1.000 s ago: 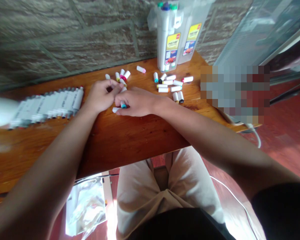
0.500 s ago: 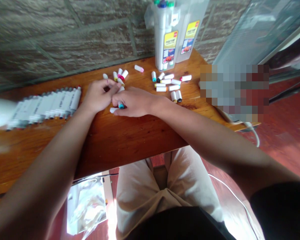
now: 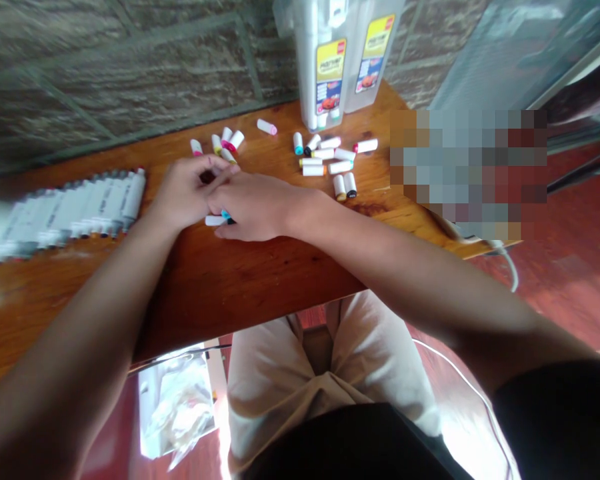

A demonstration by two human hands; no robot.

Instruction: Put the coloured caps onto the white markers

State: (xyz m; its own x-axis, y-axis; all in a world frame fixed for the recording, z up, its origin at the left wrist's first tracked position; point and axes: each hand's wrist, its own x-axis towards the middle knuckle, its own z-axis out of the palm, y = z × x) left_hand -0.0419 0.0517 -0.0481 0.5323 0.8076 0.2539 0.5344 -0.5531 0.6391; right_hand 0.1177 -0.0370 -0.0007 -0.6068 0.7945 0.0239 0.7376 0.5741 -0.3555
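Both my hands meet over the wooden table (image 3: 240, 280), touching one another. My left hand (image 3: 180, 190) is closed, thumb and forefinger curled together; whatever lies between them is hidden. Against it, my right hand (image 3: 255, 205) has its fingers bent around small white marker caps. One white cap (image 3: 214, 221) sticks out by its thumb, and a teal-ended cap (image 3: 225, 214) shows only in part. Just beyond the left hand lie a pink-ended cap (image 3: 196, 147) and a few others, one a magenta-ended cap (image 3: 236, 141).
Several white markers (image 3: 80, 207) lie in a row at the left. More loose caps (image 3: 326, 154) are scattered at the right, below a clear labelled marker case (image 3: 325, 73) and a second case (image 3: 373, 63). A stone-patterned wall (image 3: 180, 73) rises behind.
The view has shifted, so the table things sit higher and further left. My two hands have come slightly nearer to me, the teal-ended cap moving along with the right hand.
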